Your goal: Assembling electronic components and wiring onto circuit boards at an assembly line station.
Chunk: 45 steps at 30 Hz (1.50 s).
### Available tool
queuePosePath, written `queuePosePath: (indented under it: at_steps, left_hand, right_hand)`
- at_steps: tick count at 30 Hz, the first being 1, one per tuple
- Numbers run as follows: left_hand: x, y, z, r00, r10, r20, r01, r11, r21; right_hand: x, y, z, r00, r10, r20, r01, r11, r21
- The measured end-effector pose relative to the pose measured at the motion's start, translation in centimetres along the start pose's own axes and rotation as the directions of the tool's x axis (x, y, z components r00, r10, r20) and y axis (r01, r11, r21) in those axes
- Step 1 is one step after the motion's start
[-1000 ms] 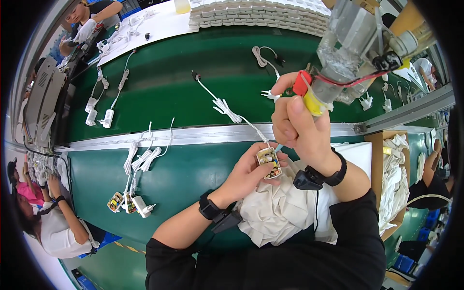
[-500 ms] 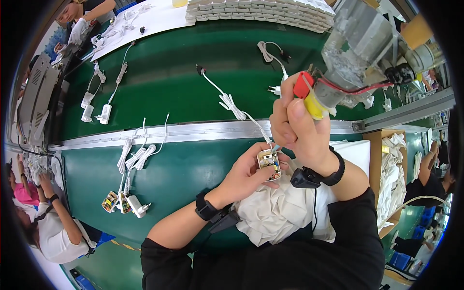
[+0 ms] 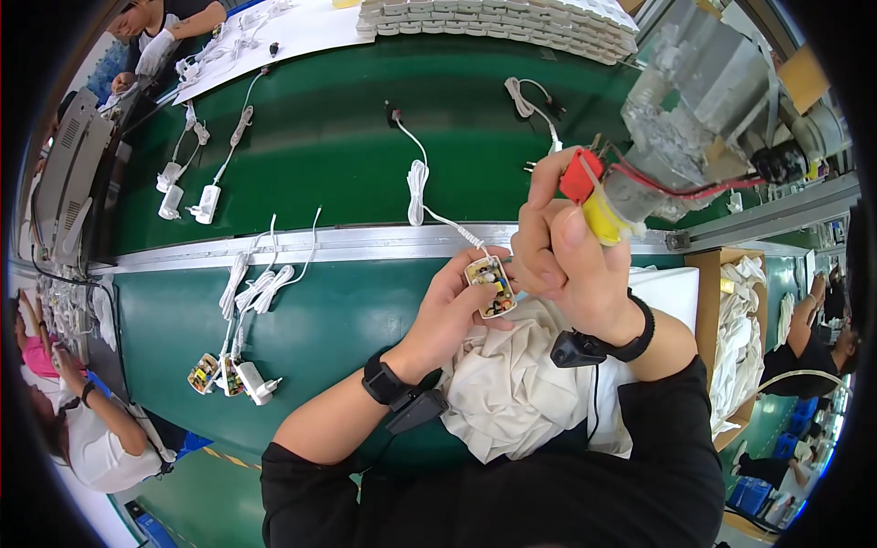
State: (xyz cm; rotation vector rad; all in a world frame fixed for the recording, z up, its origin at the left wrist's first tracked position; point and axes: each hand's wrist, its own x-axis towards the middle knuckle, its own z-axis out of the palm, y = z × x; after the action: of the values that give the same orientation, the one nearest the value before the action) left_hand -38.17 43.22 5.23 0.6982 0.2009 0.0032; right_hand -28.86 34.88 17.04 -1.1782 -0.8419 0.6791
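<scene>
My left hand (image 3: 450, 297) is closed around an opened white power adapter (image 3: 491, 287), its circuit board facing up and its thumb along the side. A white cord (image 3: 417, 187) runs from the adapter over the metal rail onto the green belt, bundled in the middle. Beside it, my right hand (image 3: 571, 247) is raised and closed on a bulky glue gun (image 3: 605, 203) with a red switch, yellow wrapping and clumps of clear residue. The gun's tip is hidden behind my fingers. Below both hands lies a heap of off-white cloth (image 3: 521, 393).
Several adapters with bundled cords, two with boards exposed (image 3: 219, 376), lie left on the green table. More corded adapters (image 3: 203, 203) rest on the belt beyond the metal rail (image 3: 365, 239). Stacked white trays (image 3: 493, 27) stand far back; a cardboard box of cloth (image 3: 738, 338) is at right. Other people sit left.
My left hand has drawn the adapter leftward and slightly up, away from the right hand's fingers. The attached cord bundle shifted left. My right hand still grips the glue gun.
</scene>
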Motion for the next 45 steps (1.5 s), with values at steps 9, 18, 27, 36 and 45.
queuePosePath:
  at_steps: [9,18,27,36,45]
  left_hand:
    - [-0.1,0.3,0.1,0.999,0.033,0.024,-0.034,0.999,0.022]
    - [-0.3,0.4,0.2,0.992,-0.021,0.123,0.047,0.976,-0.213]
    - [0.6,0.1,1.3,0.982,-0.089,0.165,0.146,0.913,-0.380]
    - [0.8,0.0,1.0,0.983,-0.080,0.164,0.127,0.947,-0.296]
    - [9.2,9.0,1.4,0.753,0.539,0.376,-0.410,-0.061,0.910]
  right_hand:
    - [-0.3,0.5,-0.8,0.998,0.025,0.049,-0.036,0.968,0.250]
    - [-0.1,-0.1,-0.1,0.998,0.018,0.054,-0.024,0.995,0.100]
    - [0.0,0.0,-1.2,0.997,0.033,0.075,-0.032,0.999,-0.016]
    - [-0.1,-0.8,-1.3,0.994,0.051,0.099,-0.051,0.999,0.001]
    - [-0.7,-1.5,-1.1,0.995,0.062,0.077,-0.063,0.998,-0.002]
